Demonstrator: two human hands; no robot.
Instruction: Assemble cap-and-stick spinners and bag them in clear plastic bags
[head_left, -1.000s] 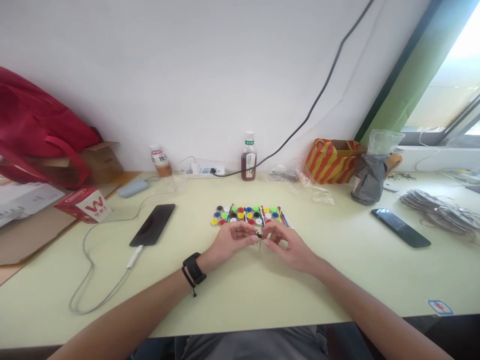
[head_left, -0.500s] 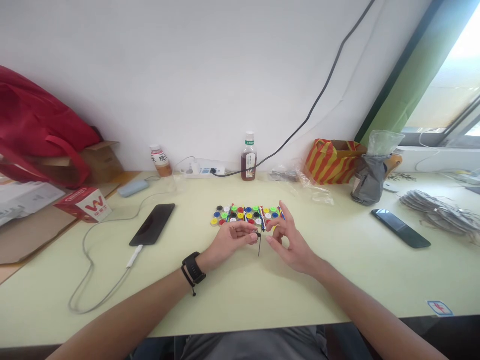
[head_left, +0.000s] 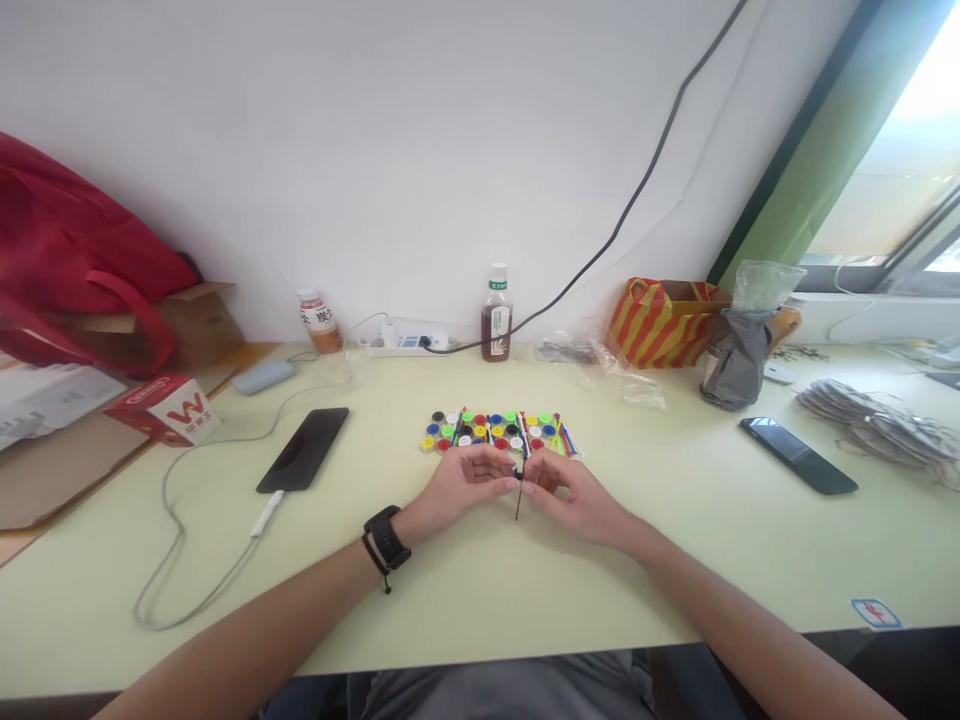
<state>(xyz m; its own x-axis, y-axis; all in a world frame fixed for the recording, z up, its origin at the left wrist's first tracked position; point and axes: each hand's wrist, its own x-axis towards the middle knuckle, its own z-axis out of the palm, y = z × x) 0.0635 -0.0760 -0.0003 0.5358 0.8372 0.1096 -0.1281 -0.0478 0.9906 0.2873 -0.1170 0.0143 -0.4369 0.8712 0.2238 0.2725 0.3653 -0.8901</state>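
In front of me, my left hand (head_left: pixel 474 482) pinches a thin black strip (head_left: pixel 517 505) between thumb and fingers. My right hand (head_left: pixel 571 494) is closed on it too, thumb and index finger meeting the left fingertips. The strip hangs down below the fingers, and a small dark piece shows between the fingertips. Just beyond my hands lie rows of round coloured caps (head_left: pixel 481 431) in white, red, blue, green, yellow and black. Thin coloured strips (head_left: pixel 564 437) lie across and beside them. My hands hide part of the nearest row.
A black phone (head_left: pixel 304 450) on a white cable lies left; another dark phone (head_left: pixel 799 456) lies right. Behind stand a dark drink bottle (head_left: pixel 496 320), a power strip (head_left: pixel 409 343) and a striped bag (head_left: pixel 660 325). A red-and-white box (head_left: pixel 165 410) sits far left.
My right hand, whose fingers were spread apart from the strip, has come in to the left and closed on it. My left hand has stayed nearly in place.
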